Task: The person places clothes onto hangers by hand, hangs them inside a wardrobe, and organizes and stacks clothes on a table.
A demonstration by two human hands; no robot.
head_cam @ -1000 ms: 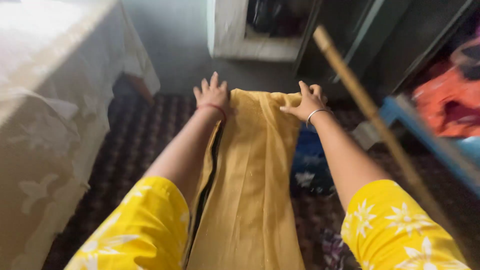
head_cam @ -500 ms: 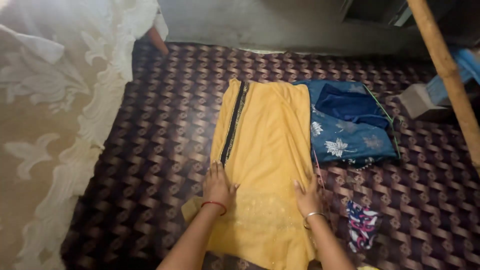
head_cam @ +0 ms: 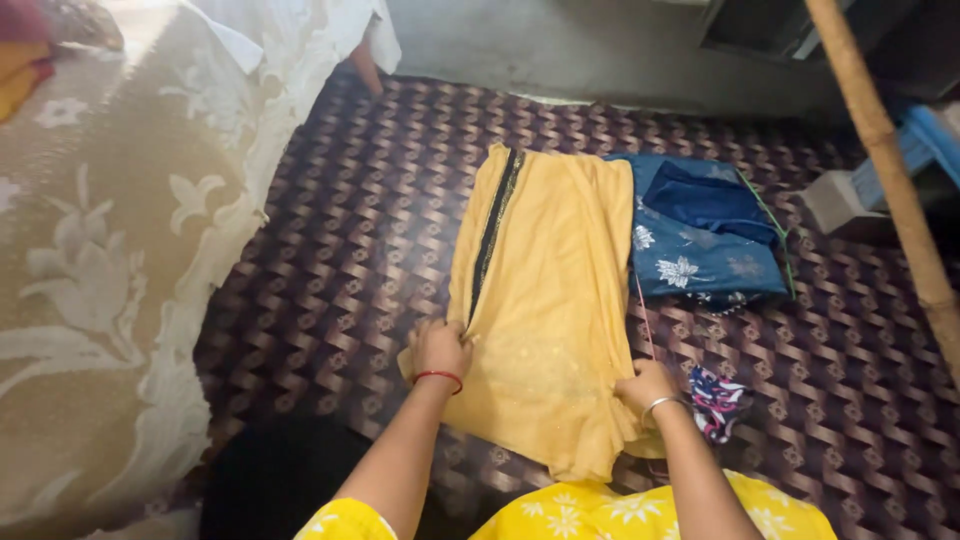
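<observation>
Patterned purple floor mat (head_cam: 360, 250), yellow garment (head_cam: 545, 300), blue garment (head_cam: 700, 250) beside it

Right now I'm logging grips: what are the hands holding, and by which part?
Both hold the yellow garment lying on the mat: left hand at its left edge, right hand at its right edge, near the lower end.

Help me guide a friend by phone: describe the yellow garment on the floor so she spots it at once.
Start at the dark patterned carpet beside the cream floral bedcover. In its middle lies the long yellow garment, with the left hand and right hand gripping its near end. Unlike the blue flowered garment touching its right side, it is plain yellow with a dark trim strip.
</observation>
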